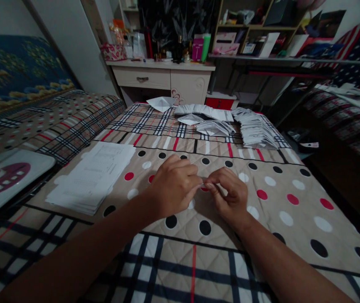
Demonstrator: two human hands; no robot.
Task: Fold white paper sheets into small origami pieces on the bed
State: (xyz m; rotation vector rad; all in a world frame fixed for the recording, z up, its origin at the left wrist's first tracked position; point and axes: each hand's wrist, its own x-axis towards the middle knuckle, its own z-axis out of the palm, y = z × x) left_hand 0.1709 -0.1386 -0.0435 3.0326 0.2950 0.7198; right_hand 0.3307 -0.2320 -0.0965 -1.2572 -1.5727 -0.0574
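- The bed (293, 202) fills most of the view. It is covered by a quilted spread with dots across the middle and plaid bands toward the near and far edges. The padding is soft and would give under any pressing.
- A pale dresser (164, 78) stands beyond the far edge of the bed, its top crowded with bottles and boxes.
- A stack of white sheets (93, 176) lies flat near the left edge of the bed, well apart from both hands. The sheets look thin and light and probably slide easily over one another. A single one would be easiest to lift by a corner.
- Heaps of folded paper (255, 128) spread along the far edge toward the far right corner. One larger folded white shape (161, 103) sits apart to their left. The folds look crisp and would crush easily.
- The left hand (173, 187) and the right hand (230, 198) meet over the middle of the bed, just above the dotted spread, with the knuckles up.
- A small pale piece (204, 185) sits between the two hands, pinched from both sides. The fingers (195, 182) of each hand are closed narrowly on it, tip to tip. Most of it is hidden, so its shape cannot be told, though it looks like paper.
- Judged as paper, the piece would be nearly weightless and limp, easy to crease or tear, and not slippery. A light pinch at its edges with the fingertips suits it better than a full grasp.
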